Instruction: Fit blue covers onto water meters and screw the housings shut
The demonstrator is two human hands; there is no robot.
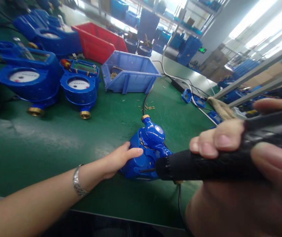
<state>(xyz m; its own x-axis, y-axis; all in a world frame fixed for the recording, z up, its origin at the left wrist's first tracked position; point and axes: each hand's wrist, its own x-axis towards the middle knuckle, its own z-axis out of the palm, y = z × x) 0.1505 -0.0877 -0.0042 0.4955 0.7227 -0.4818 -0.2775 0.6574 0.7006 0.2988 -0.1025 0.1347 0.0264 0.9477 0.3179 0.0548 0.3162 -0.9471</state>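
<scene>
A blue water meter (153, 135) lies on its side on the green bench, its brass-ended pipe pointing away from me. My left hand (120, 159) grips the meter's left side, the thumb laid over its top and the other fingers hidden behind the housing. In my right hand (232, 164) is a black electric screwdriver (180, 164), fingers wrapped round its body. Its thin bit reaches the lower part of the blue housing; whether a screw sits under the tip cannot be made out.
Several blue meters, among them one with a white dial (79, 84), stand at the back left. A light blue bin (133, 77) holds small brass pieces, beside a red bin (91, 42). Loose screws (150, 107) lie beyond the meter. Cables and blue covers (186, 95) are to the right.
</scene>
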